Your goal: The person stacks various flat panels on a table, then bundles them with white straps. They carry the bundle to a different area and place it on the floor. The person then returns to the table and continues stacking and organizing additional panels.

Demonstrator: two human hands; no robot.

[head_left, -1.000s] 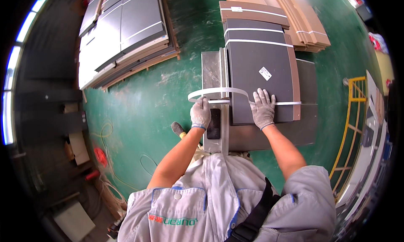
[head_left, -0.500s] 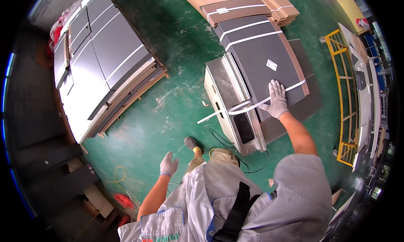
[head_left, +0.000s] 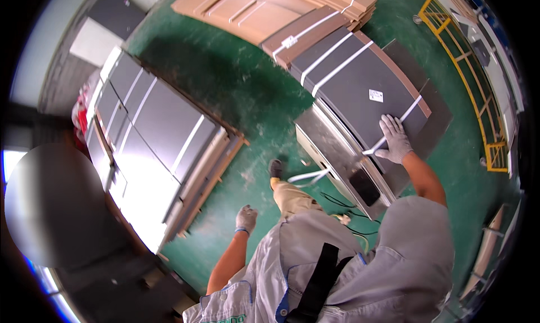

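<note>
My right hand, in a light grey work glove, lies with fingers spread on top of a bundle of dark grey panels. Its fingertips are close to a white plastic strap that crosses the panels near their right end. The bundle rests across a metal strapping machine with a dark rectangular inset on its top. A loose strap loop hangs from the machine's near left side. My left hand, gloved too, hangs over the floor, fingers loosely bent and holding nothing.
A large strapped pile of grey panels sits on a wooden base at left. Brown boards lie beyond the bundle. A yellow metal frame stands at right. Black cables cross the green floor by the machine. A blurred round grey object fills the left edge.
The view has turned, and I have stepped forward beside the machine. My right hand stays on the panels. The strap tail that stuck out leftward now shows as a drooping loop.
</note>
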